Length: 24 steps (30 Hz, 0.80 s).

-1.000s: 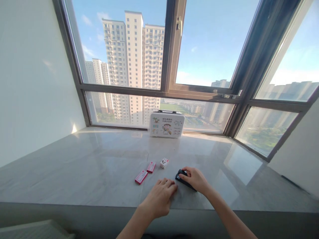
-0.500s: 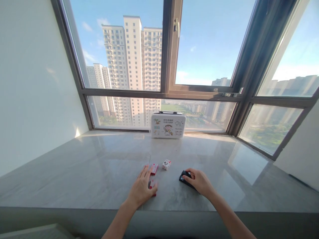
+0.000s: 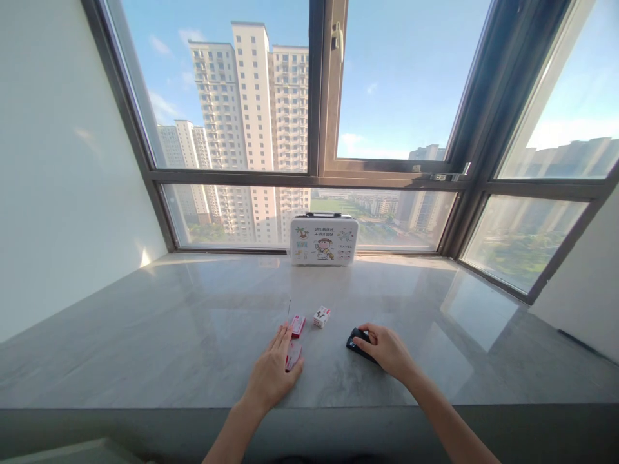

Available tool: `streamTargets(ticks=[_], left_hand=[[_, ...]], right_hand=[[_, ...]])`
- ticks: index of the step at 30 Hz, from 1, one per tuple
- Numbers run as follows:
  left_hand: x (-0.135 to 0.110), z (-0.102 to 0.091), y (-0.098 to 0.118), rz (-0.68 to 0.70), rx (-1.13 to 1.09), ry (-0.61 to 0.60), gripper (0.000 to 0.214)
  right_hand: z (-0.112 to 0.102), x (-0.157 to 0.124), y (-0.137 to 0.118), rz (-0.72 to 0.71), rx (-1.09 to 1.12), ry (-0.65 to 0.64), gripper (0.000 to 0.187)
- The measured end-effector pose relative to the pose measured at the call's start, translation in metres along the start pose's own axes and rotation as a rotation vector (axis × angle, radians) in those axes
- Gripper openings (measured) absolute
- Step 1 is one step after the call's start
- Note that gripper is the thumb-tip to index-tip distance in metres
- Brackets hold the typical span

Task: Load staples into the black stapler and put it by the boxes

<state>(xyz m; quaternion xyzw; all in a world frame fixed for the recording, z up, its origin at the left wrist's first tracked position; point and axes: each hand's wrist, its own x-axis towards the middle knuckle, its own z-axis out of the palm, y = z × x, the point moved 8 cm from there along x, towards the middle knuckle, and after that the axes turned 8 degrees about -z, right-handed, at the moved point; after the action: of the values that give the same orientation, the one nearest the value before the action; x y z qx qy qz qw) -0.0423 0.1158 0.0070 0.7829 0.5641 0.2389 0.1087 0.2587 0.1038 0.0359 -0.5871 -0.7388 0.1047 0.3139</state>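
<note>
My left hand (image 3: 273, 370) rests low over the counter, its fingers stretched along the left side of a small red-and-white box (image 3: 293, 356) and its thumb at the near right corner. Just beyond it lies a second flat red-and-white box (image 3: 298, 326), close to my fingertips. A small white box (image 3: 322, 316) with black and red print sits a little to the right, apart from both hands. My right hand (image 3: 384, 348) is wrapped over a black stapler (image 3: 356, 339) on the counter; its near end is hidden by the hand.
A white case (image 3: 324, 241) with cartoon prints and a black handle stands against the window at the back. A thin dark upright line (image 3: 289, 310) shows near my left fingertips. The grey marble counter (image 3: 145, 335) ends at a front edge below my wrists.
The near red-and-white box, blurred under my left hand before, now lies still and shows more of its top. My right hand stays on the stapler. The view has shifted slightly.
</note>
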Motion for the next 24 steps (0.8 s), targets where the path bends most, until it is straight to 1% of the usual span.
streamTargets(ticks=[3, 8, 14, 19, 24], left_hand=[[0.001, -0.002, 0.002, -0.007, 0.008, 0.012, 0.073], [0.004, -0.008, 0.010, 0.008, 0.016, 0.031, 0.074], [0.007, 0.002, 0.018, 0.102, 0.000, -0.018, 0.078], [0.011, 0.006, 0.024, 0.146, 0.040, -0.019, 0.067], [0.008, 0.007, 0.028, 0.169, 0.044, 0.000, 0.064]], right_hand=[[0.000, 0.001, 0.001, 0.004, -0.003, 0.003, 0.036], [0.001, 0.001, 0.002, 0.012, 0.008, 0.006, 0.036], [0.000, 0.001, 0.000, -0.004, -0.033, -0.003, 0.034], [-0.002, 0.001, -0.002, -0.005, -0.048, 0.007, 0.033], [-0.002, 0.001, -0.003, 0.003, -0.052, 0.012, 0.033]])
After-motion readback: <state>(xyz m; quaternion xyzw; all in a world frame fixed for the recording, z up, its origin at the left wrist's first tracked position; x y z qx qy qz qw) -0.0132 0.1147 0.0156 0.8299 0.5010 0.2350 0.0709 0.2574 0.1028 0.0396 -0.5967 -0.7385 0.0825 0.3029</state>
